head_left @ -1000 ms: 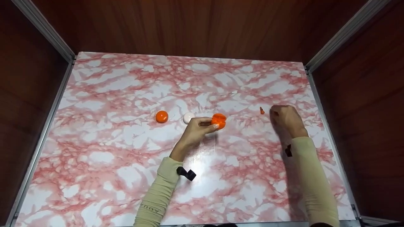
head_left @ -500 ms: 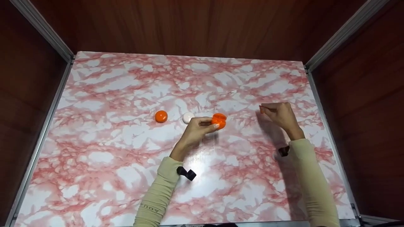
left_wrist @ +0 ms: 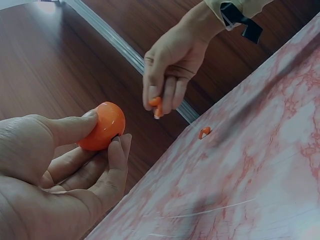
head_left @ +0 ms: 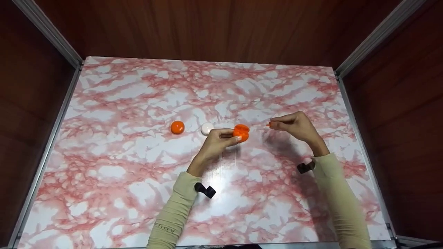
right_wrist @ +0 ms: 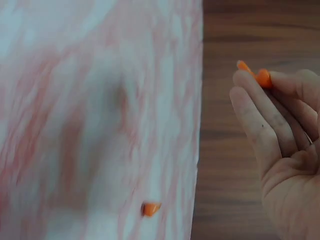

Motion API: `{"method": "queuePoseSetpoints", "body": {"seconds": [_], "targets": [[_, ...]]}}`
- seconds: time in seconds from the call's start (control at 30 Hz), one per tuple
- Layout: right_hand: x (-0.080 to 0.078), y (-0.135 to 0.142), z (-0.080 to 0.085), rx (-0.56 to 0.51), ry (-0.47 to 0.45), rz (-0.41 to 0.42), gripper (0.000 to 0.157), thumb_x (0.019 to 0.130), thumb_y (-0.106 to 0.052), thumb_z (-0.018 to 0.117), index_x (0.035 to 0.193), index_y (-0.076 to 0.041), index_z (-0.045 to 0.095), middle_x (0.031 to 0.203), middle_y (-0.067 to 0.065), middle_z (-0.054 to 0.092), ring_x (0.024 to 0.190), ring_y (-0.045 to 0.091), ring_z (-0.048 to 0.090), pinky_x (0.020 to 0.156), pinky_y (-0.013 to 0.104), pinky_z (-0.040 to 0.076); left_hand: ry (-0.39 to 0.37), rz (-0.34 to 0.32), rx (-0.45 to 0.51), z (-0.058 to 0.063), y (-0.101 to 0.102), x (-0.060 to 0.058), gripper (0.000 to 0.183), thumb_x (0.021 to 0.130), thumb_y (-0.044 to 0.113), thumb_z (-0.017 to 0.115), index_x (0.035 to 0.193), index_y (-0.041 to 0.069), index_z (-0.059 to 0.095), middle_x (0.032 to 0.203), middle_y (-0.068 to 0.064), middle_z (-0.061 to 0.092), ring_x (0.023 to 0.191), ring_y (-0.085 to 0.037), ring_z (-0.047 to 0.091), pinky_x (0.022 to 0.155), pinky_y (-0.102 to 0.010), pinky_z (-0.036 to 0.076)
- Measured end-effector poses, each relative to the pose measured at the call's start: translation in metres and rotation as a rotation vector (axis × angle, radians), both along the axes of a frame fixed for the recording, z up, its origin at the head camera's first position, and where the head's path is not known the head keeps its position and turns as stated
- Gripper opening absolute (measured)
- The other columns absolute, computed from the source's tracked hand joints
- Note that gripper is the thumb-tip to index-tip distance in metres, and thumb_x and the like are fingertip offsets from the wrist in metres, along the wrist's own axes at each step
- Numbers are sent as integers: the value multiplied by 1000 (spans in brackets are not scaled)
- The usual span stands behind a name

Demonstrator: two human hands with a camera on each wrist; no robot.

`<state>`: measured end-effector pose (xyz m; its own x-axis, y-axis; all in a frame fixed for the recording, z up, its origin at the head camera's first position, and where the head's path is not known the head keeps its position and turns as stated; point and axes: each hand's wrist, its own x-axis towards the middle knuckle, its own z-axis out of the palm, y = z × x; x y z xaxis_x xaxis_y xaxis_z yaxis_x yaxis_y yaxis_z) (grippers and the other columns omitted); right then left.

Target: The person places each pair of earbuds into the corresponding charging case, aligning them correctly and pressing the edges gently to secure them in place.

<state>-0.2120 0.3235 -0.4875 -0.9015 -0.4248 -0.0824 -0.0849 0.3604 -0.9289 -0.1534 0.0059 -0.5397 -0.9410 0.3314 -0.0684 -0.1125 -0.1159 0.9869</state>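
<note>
My left hand [head_left: 216, 141] grips an orange earbud case [head_left: 241, 133] above the table, its lid raised. From below, the left wrist view shows the rounded case [left_wrist: 107, 125] between thumb and fingers. To the right, my right hand [head_left: 299, 127] pinches an orange earbud [head_left: 269, 124] between thumb and fingertips, apart from the case. Its stem [right_wrist: 243, 66] points away from the fingers in the right wrist view. A second orange earbud [left_wrist: 205, 132] lies on the table; in the head view it is hidden, apparently by the right hand.
A round white case [head_left: 207, 128] lies just left of the left hand. Farther left is a glossy round orange case [head_left: 177, 127]. The pink-and-white marbled table [head_left: 114, 193] is enclosed by dark wooden panels [head_left: 207, 31] at the back and sides.
My right hand has taken the earbud off the table and carried it left, towards the case. The left hand and the open case have stayed nearly still.
</note>
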Motion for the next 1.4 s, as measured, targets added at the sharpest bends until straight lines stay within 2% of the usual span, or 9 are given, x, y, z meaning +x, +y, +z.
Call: {"method": "queuePoseSetpoints", "body": {"seconds": [0.13,0.33,0.77,0.9,0.97,1.03,1.13,1.27,1.4], "targets": [[4,-13,6,-34,-32,51,30,101,-14,72,124,4,75,117,20,78,102,16,80,89,28,65,-1,-2,0,1,1,0,31,96,8,77,123,-5,74,116,-22,78,98,-12,76,89,-24,63],[8,-30,14,8,-23,80,26,100,-20,74,120,-5,79,112,17,80,99,25,81,84,28,66,-8,2,14,0,1,0,31,96,8,77,123,-6,74,117,-23,78,99,-13,76,91,-27,64],[15,-60,38,59,91,190,19,99,-13,75,115,-6,81,106,18,81,91,10,80,75,21,64,-5,-7,11,-2,1,2,31,96,11,77,124,-3,75,119,-21,78,105,-17,76,94,-28,63],[15,-68,45,147,140,233,19,98,-20,77,113,-12,83,104,12,82,79,3,76,55,15,49,-15,-24,32,-2,0,3,30,97,10,76,125,-2,75,121,-20,77,106,-16,76,96,-31,63],[15,-72,47,199,159,250,19,98,-22,77,113,-14,83,103,9,83,63,-1,64,49,17,36,-16,-33,49,-2,1,3,30,97,9,75,125,-3,74,122,-20,77,107,-16,76,97,-31,63],[16,-76,50,239,160,271,19,99,-22,76,114,-14,83,104,8,83,55,-1,51,48,18,32,-17,-38,69,-2,1,3,30,97,8,76,125,-3,74,122,-20,77,106,-15,75,97,-31,63],[17,-81,54,287,157,293,18,99,-19,75,115,-14,83,106,7,83,55,0,51,49,18,36,-17,-39,89,-1,2,4,30,96,7,76,124,-5,75,121,-20,77,105,-14,76,96,-31,63],[19,-84,56,324,163,324,18,99,-13,74,115,-11,83,107,8,83,75,10,73,57,16,47,-24,-39,81,-1,4,4,30,96,6,76,123,-6,75,119,-22,78,102,-14,76,95,-29,63],[19,-86,55,310,167,366,19,99,-9,73,115,-9,82,108,9,82,88,22,79,69,14,57,-27,-39,64,1,5,5,30,94,6,78,122,-5,75,119,-21,78,102,-15,77,94,-28,63]]}}
